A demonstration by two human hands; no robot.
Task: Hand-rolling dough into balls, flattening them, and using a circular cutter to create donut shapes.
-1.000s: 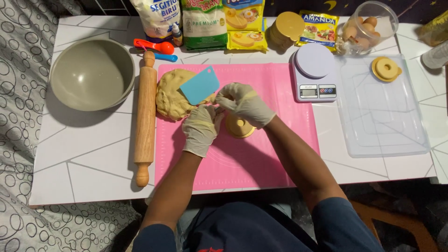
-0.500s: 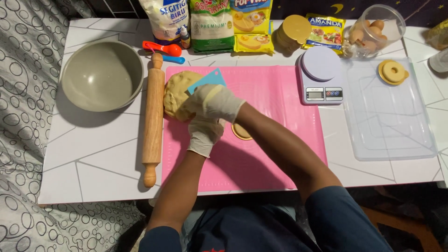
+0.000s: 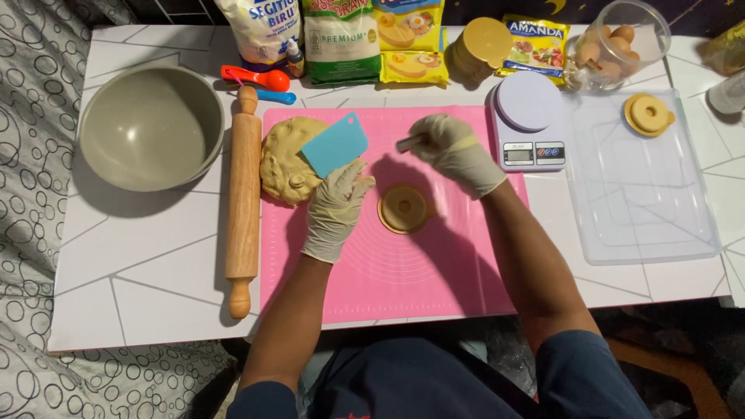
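The ring-shaped dough piece (image 3: 403, 208) was left flat on the pink mat (image 3: 403, 279), steadied best by the loosely open left hand (image 3: 335, 203), while the right hand (image 3: 454, 149) pinched a small tool (image 3: 409, 143), the dough lump (image 3: 285, 161) lying beyond.

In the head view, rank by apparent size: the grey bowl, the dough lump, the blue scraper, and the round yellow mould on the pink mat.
1. grey bowl, clearly the largest.
2. dough lump, partly covered by the scraper.
3. and 4. blue scraper and round yellow mould look about alike; too close to rank.
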